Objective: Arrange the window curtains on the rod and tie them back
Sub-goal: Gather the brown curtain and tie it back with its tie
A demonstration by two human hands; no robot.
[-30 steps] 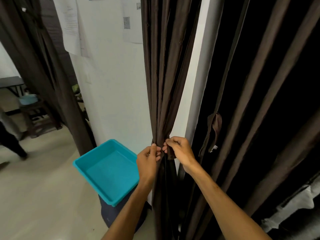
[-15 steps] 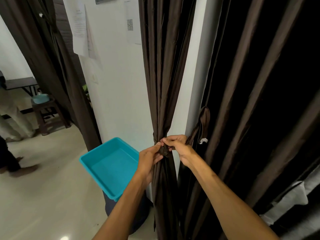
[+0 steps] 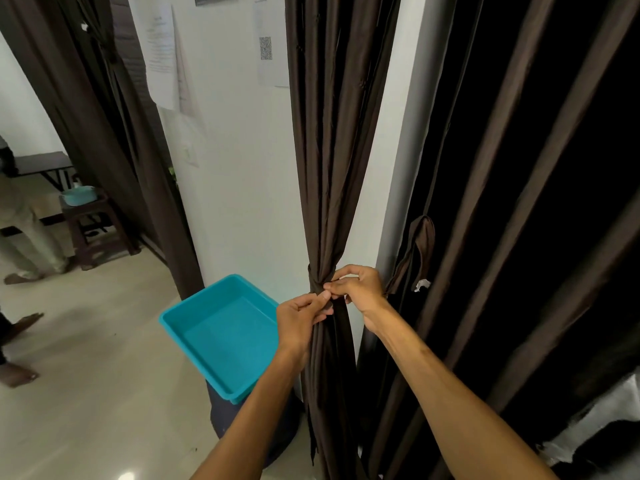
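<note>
A dark brown curtain [image 3: 332, 133] hangs gathered in front of a white wall, cinched at waist height by a matching brown tie-back band [image 3: 317, 280]. My left hand [image 3: 301, 318] pinches the band's end at the knot from below left. From the right, my right hand [image 3: 360, 287] pinches the same band, fingers curled on it. A second brown curtain [image 3: 519, 202] hangs spread out on the right, with its own loose tie-back loop [image 3: 417, 251] dangling beside it.
A turquoise plastic tray [image 3: 221, 334] sits on a dark round stand just left of my hands. Papers are stuck on the white wall [image 3: 235, 168]. Another curtain [image 3: 86, 126] hangs at the far left, with a stool [image 3: 93, 223] and a person's legs [image 3: 24, 237] beyond.
The view has shifted up and left slightly. Both hands stayed at the knot; the band now sits wrapped tight around the gathered curtain, and my left thumb has moved onto the knot.
</note>
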